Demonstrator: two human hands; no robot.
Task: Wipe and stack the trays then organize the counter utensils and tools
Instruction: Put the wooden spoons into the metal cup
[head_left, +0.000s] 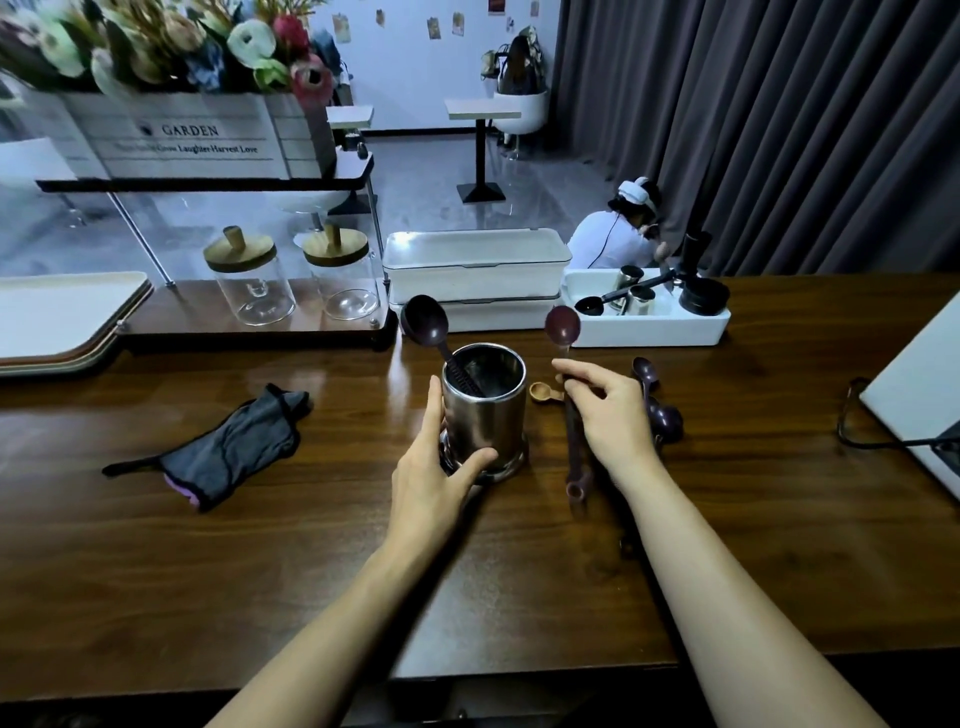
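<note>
Steel cyl. cup (485, 405) | L hand (431, 467) grips | R hand (613, 410) pinches purple scoop (562, 325)

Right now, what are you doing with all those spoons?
A person is tidying scoops into a steel cup. The left hand grips the cup, which holds one dark scoop. The right hand pinches a purple scoop, raised beside the cup. More spoons lie on the counter to the right.
</note>
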